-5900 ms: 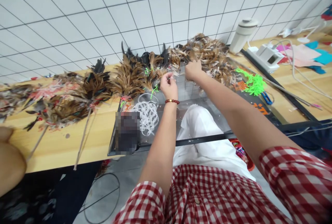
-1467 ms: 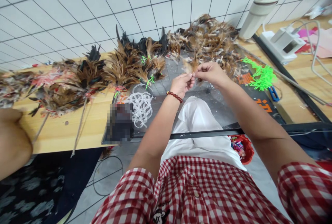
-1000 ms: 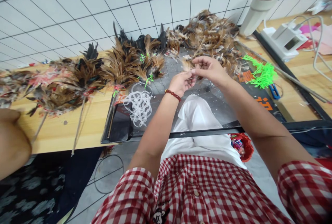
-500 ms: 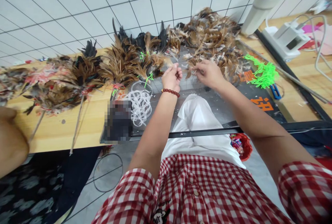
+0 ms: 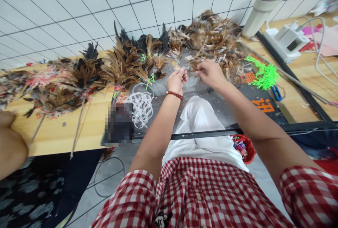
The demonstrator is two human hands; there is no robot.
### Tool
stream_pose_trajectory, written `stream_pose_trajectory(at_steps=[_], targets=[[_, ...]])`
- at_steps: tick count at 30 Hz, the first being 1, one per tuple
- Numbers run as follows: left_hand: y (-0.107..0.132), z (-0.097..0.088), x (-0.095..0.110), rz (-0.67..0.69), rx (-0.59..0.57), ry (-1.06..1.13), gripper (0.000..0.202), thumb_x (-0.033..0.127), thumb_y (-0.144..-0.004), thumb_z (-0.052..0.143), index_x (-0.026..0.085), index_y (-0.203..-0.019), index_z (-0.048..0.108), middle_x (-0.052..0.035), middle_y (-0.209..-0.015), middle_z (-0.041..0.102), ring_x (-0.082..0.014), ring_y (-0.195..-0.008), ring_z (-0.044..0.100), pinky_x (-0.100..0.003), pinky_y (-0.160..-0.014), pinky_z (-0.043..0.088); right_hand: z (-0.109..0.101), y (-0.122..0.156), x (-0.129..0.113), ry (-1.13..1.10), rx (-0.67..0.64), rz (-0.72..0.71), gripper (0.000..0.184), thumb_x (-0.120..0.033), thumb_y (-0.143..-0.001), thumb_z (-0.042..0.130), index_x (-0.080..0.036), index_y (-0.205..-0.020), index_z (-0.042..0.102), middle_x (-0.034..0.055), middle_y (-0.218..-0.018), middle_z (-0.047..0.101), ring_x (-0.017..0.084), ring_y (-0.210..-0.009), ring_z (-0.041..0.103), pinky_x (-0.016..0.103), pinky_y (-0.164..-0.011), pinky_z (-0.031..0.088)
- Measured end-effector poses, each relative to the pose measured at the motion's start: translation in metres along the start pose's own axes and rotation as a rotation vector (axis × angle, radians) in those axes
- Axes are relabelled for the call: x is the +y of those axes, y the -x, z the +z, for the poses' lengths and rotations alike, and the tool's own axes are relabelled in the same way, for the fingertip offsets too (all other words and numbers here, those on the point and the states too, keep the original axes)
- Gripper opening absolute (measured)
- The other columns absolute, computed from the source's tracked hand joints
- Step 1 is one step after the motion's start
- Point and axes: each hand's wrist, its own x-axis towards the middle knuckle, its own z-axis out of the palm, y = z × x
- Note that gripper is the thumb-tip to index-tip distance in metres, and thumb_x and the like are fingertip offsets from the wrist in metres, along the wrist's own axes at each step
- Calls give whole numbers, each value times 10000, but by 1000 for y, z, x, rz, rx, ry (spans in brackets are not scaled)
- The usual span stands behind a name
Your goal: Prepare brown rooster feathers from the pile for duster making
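My left hand (image 5: pixel 176 79), with a red bead bracelet at the wrist, is closed in a loose fist and pinches a few small brown feathers (image 5: pixel 174 64). My right hand (image 5: pixel 210 73) is curled with its fingertips pinched together at the near edge of a loose pile of brown feathers (image 5: pixel 215 41). Both hands hover over a dark gridded cutting mat (image 5: pixel 232 108). What the right fingers hold is too small to make out.
Finished brown and black feather bundles (image 5: pixel 124 64) on sticks lie along the wooden table (image 5: pixel 58 133). A coil of white ties (image 5: pixel 139 106), green ties (image 5: pixel 262 75), blue scissors (image 5: pixel 276 93), a white bottle (image 5: pixel 260 10) and a white device (image 5: pixel 286 39) surround the mat. Another person's arm (image 5: pixel 10 147) is at left.
My hands, which held feathers together near my body, have moved apart and reached forward to the loose feather pile. The left hand still pinches a few feathers.
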Motion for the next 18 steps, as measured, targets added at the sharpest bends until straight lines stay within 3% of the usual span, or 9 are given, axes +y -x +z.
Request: stream_pose_trajectory(at_steps=[3, 7, 10, 13, 18], targets=[[1, 0, 0, -14, -16, -23, 69, 176, -881, 800, 149, -889, 737, 27, -695, 701, -34, -617, 639, -176, -786, 545, -5, -1, 3, -540, -7, 259, 164, -221, -847, 782, -191, -750, 654, 33, -704, 674, 166, -658, 621, 324, -664, 515], [7, 1, 1, -47, -62, -51, 95, 155, -919, 748, 130, -834, 713, 2, -720, 720, -49, -658, 668, -224, -906, 565, -9, -1, -4, -1025, -23, 410, 295, -272, -754, 928, -182, -702, 653, -7, -624, 632, 82, -556, 552, 201, -499, 418], [12, 1, 1, -113, -131, -83, 107, 166, -933, 733, 134, -832, 713, -20, -759, 748, -82, -765, 733, -257, -978, 574, -6, 0, -10, -1128, -20, 436, 351, -240, -700, 967, -172, -645, 628, -49, -551, 532, 41, -493, 423, 172, -431, 276], [14, 1, 1, -160, -178, -129, 95, 193, -934, 737, 146, -853, 718, -38, -804, 777, -121, -888, 777, -284, -1025, 575, -1, 0, -13, -1162, -26, 450, 378, -251, -662, 988, -167, -628, 621, -64, -531, 493, 30, -481, 362, 174, -427, 211], [15, 1, 2, -229, -241, -173, 158, 188, -992, 649, 144, -852, 708, -22, -754, 771, -77, -710, 728, -231, -904, 594, 7, 0, -6, -1165, 7, 458, 415, -336, -637, 1002, -183, -639, 616, -63, -512, 496, 51, -479, 388, 195, -438, 219]])
